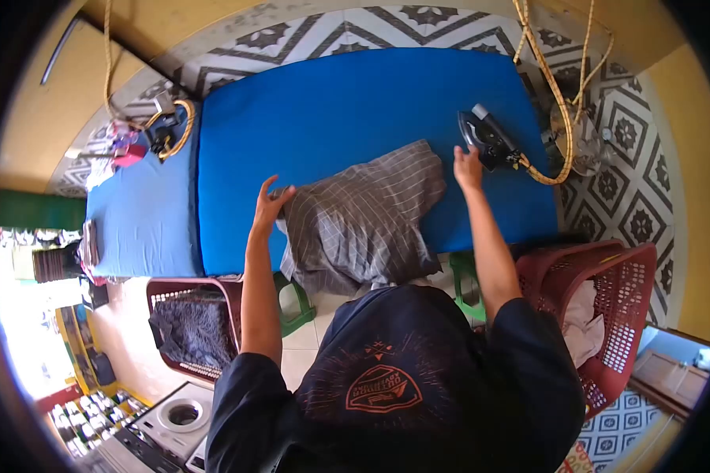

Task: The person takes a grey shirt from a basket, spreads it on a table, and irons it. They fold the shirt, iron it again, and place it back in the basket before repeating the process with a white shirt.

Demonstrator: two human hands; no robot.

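Note:
A grey checked garment (363, 209) lies rumpled on the blue padded table (308, 102) and hangs over its near edge. My left hand (271, 202) is at the garment's left upper edge, thumb and fingers apart; whether it touches the cloth is unclear. To the right of the garment, my right hand (467, 167) is raised with its fingers apart, holding nothing. Just beyond it, a black iron (489, 140) rests on the table, its yellow braided cord running off to the right.
A red basket (631, 315) with light cloth stands at the right. Another basket (235, 315) with dark fluffy cloth is at the lower left. Green stools (296, 307) show under the table edge. A lighter blue table (146, 213) adjoins at left. Cords hang above.

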